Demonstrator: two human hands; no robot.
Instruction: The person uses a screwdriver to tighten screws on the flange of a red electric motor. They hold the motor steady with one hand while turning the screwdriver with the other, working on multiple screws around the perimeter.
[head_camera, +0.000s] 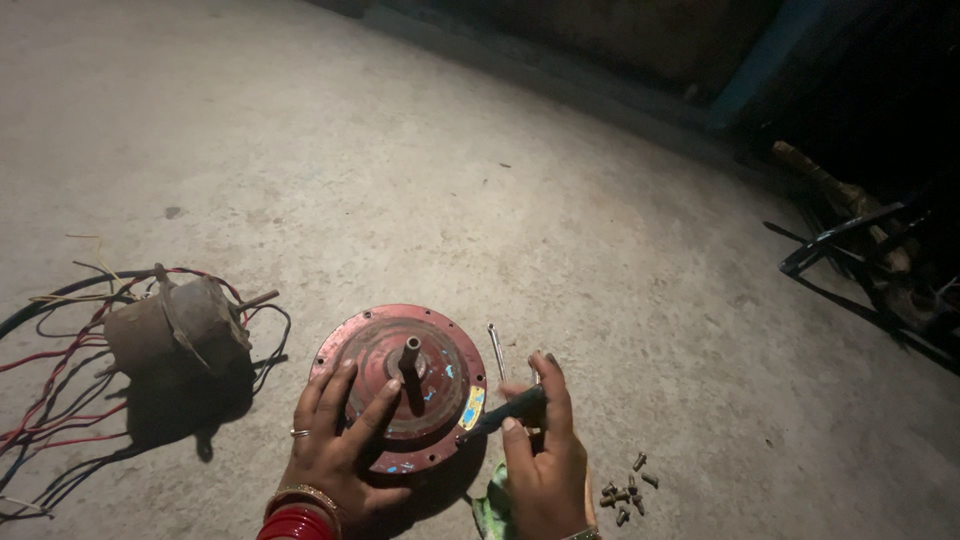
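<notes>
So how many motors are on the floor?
2. One round red motor sits in the middle, under the left hand. One dusty brown motor lies to its left, tangled in coloured wires. The dark right corner may hide more.

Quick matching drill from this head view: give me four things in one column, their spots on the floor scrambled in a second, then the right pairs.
Things:
1. red motor housing
2. wired motor
3. loose screws
4. dark tool

Places:
A. small heap right of the right hand
B. far left, among tangled wires
C. under the left hand
D. gripped in the right hand, tip at the housing's rim

Pairs: 1-C, 2-B, 3-A, 4-D
</notes>
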